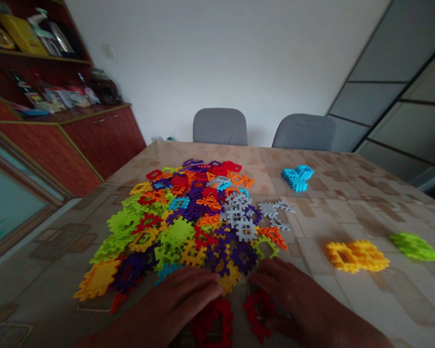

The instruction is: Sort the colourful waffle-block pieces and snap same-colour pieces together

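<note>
Many flat plastic interlocking building pieces with toothed edges lie in a mixed-colour heap (pixel 188 208). At its near edge is my left hand (pixel 177 295), fingers stretched out and close together, its thumb hidden. A red piece (pixel 217 326) lies just below those fingers, partly covered. Opposite, my right hand (pixel 286 285) reaches in with fingers apart, close to a dark purple piece (pixel 243 257). Between its thumb and fingers lies another red piece (pixel 258 314); I cannot make out a firm grip. A yellow piece (pixel 229 278) sits between the two hands.
Apart from the heap, right of it, are a light blue cluster (pixel 297 178), a yellow cluster (pixel 358 256) and a lime green stack (pixel 415 246). A patterned cloth covers the table (pixel 344 203). Grey chairs (pixel 220 126) stand behind, and a wooden cabinet (pixel 101 135) at left.
</note>
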`<state>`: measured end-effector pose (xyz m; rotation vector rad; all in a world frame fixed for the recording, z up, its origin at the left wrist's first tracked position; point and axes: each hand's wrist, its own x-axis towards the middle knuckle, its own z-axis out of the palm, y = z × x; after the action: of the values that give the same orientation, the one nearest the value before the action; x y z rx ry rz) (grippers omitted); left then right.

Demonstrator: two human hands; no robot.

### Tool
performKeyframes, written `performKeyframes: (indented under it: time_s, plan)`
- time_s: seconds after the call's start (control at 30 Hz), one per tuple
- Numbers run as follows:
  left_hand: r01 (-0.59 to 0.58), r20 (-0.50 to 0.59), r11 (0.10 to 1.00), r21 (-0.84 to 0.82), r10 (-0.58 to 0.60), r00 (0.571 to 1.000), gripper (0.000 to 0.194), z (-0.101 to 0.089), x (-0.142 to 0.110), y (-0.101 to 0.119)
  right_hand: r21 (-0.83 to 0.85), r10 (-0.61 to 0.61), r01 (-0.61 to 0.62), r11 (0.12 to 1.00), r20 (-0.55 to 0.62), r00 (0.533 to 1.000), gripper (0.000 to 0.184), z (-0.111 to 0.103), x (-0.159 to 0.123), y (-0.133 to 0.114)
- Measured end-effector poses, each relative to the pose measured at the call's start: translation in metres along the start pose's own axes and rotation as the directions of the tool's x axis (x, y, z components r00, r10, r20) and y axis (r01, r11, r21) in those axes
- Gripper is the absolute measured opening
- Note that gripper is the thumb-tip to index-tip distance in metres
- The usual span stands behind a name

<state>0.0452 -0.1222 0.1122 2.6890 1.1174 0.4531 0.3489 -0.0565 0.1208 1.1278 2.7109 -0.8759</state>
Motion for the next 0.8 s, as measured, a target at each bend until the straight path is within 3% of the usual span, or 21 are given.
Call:
performKeyframes:
  time_s: [0.13,0.27,0.5,0.8]
  plan:
    - [0.062,-0.146,0.988,0.141,-0.041,0.988,0.098,0.014,0.007,0.005,0.006,-0.005,0.005,1.000,-0.016,1.000,0.047,0.000,-0.001,0.000]
    - [0.091,-0.174,0.974,0.207,-0.055,0.983,0.098,0.028,0.004,0.008,-0.016,-0.014,0.015,1.000,0.023,1.000,0.057,-0.003,-0.002,-0.001]
    - [0.149,-0.221,0.948,0.281,-0.087,0.971,0.090,0.021,0.001,0.008,-0.050,-0.016,0.018,0.999,0.040,0.999,0.059,-0.004,-0.004,-0.007]
    - [0.160,-0.122,0.940,0.301,-0.129,0.984,0.078,0.023,0.014,0.014,-0.061,-0.024,0.025,0.998,0.017,1.000,0.052,0.001,0.000,-0.005]
